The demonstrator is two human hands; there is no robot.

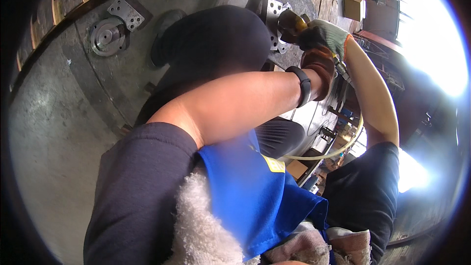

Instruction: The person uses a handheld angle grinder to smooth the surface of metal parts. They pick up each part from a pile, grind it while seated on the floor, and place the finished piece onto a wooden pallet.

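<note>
A yellow-and-dark handheld air tool (293, 22) is held by both my hands over a work surface at the upper right. My right hand (334, 34), in a pale knitted glove with an orange cuff, is closed around it. My left hand (319, 63), in a brown glove below a black wristband, is closed at the tool's rear, its fingers mostly hidden. Behind the hands a metal fitting (342, 70) joins a pale yellow hose (338, 152). Just left of the tool's head lies a metal plate with round holes (274, 19); I cannot tell whether they touch.
On the grey surface at the upper left lie a round metal flange (107, 37) and another drilled plate (126, 13). Wooden slats (68, 0) run along the far left edge. A cardboard box (354, 9) stands at the upper right. The hose loops beside my right arm.
</note>
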